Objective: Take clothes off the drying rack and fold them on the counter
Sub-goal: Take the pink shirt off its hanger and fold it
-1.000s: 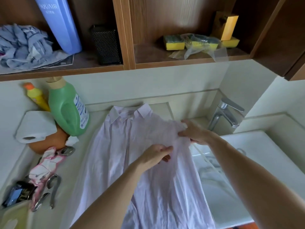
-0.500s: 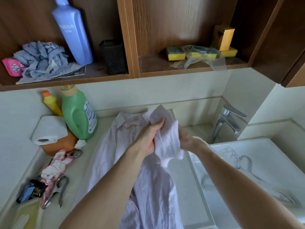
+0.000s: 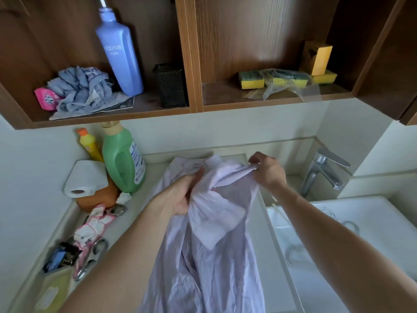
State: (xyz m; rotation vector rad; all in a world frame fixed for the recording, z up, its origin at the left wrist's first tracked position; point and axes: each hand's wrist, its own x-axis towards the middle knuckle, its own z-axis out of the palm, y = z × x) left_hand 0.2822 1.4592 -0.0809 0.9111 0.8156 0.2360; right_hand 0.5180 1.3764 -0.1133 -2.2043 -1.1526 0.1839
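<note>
A pale lilac collared shirt (image 3: 209, 245) lies lengthwise on the white counter (image 3: 144, 199), collar towards the back wall, its hem hanging off the front edge. My left hand (image 3: 180, 195) grips a bunch of the shirt's cloth just below the collar. My right hand (image 3: 266, 170) pinches the shirt's right shoulder or sleeve edge and holds it lifted above the counter, near the sink's left rim. The cloth between both hands is gathered and creased. No drying rack is in view.
A white sink (image 3: 361, 222) with a clear hanger (image 3: 316, 251) inside and a chrome tap (image 3: 320, 172) lies right. Left stand a green detergent bottle (image 3: 123, 159), yellow bottle (image 3: 89, 144), paper roll (image 3: 85, 177) and clips (image 3: 90, 240). Wooden shelves (image 3: 191, 107) hang overhead.
The shirt's right side was lifted and pulled across the flat shirt. My right hand has since drawn the cloth back to the right, while my left hand bunched the cloth below the collar.
</note>
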